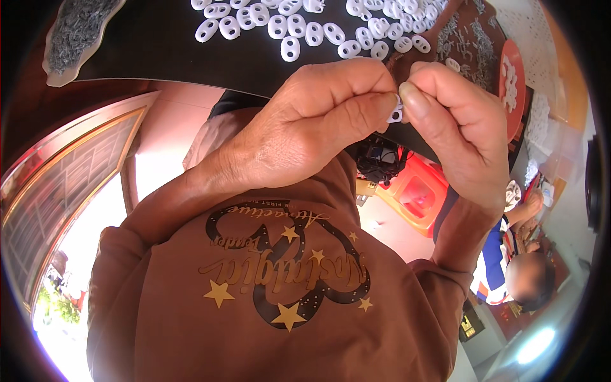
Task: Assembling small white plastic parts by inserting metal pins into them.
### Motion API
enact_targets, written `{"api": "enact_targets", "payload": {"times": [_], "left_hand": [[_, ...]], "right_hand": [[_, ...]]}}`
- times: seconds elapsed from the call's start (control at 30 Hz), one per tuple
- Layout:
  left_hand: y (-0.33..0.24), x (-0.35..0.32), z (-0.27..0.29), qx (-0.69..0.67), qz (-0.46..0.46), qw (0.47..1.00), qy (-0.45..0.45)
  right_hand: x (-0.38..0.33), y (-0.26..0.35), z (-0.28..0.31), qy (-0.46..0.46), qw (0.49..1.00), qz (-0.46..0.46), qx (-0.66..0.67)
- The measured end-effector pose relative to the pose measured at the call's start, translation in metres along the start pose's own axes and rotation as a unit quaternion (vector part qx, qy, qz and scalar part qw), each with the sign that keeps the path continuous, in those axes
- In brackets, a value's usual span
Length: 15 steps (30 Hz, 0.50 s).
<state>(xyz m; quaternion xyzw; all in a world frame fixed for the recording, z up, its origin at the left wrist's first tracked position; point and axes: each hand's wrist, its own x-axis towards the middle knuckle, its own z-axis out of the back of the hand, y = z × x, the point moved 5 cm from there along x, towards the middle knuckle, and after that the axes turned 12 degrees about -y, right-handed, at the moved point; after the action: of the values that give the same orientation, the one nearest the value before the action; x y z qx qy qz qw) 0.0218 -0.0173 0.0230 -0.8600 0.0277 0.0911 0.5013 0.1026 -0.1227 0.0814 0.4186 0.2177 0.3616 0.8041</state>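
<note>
- At far left we see a tray (57,77) of small grey bits (79,35) on the dark table (146,54).
- Our left hand (324,121) pinches one white piece (398,109) between thumb and forefinger, above the table's near edge.
- Beyond it lie loose white ovals (289,49), each with two holes.
- The held piece looks like light, stiff, smooth plastic; we judge it hard to break but apt to slip, best gripped by its outer rim, holes uncovered.
- Our right hand (468,127) has thumb and forefinger pressed together just beside the piece; we cannot tell what, if anything, they grip.
- At right, a red dish (520,83) holds more white bits.
</note>
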Motion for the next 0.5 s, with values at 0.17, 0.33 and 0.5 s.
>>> {"api": "enact_targets", "payload": {"times": [0.17,0.33,0.5], "left_hand": [[0.0034,-0.0016,0.0026,-0.037,0.003,0.999,0.001],[0.0019,-0.0014,0.0052,-0.04,-0.008,0.999,0.003],[0.0037,-0.0007,0.0061,-0.02,-0.02,1.0,-0.006]], "right_hand": [[-0.0016,0.0003,-0.0059,-0.009,1.0,-0.011,0.014],[-0.0027,-0.0001,-0.0091,-0.038,0.999,-0.034,0.019],[-0.0039,0.0016,-0.011,-0.044,0.997,-0.058,0.007]]}}
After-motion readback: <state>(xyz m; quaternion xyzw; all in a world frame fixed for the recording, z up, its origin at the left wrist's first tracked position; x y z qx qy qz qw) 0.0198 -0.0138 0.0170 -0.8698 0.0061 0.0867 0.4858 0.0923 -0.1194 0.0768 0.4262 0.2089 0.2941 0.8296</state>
